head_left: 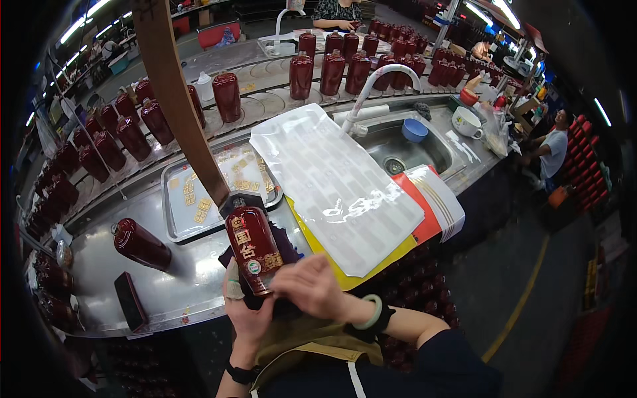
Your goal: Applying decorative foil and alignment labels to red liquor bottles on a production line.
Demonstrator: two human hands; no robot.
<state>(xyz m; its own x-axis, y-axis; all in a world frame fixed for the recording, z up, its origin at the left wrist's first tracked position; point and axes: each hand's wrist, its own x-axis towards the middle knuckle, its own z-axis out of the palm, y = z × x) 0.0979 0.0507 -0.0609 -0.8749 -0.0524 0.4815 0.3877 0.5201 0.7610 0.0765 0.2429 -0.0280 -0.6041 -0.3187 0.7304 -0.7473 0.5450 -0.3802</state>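
A dark red glass bottle [251,242] with gold lettering and a small round label lies tilted in front of me, its neck pointing away, on a dark cloth [285,247]. My left hand [247,315] grips its lower end from the left, with pale covers on some fingers. Beside the bottle's base, on the right, is my right hand [312,288], fingers bent toward the glass. Motion blurs those fingers, so I cannot tell whether they pinch anything. Behind the bottle, a metal tray [174,222] holds several small gold label pieces.
A wooden post [176,99] rises behind the bottle. White plastic-covered sheets [338,192] lie right, near a sink [424,156] with a blue bowl [415,130]. Another red bottle [141,244] and a phone [130,302] are left. Bottles line the conveyor [259,106]; people sit beyond.
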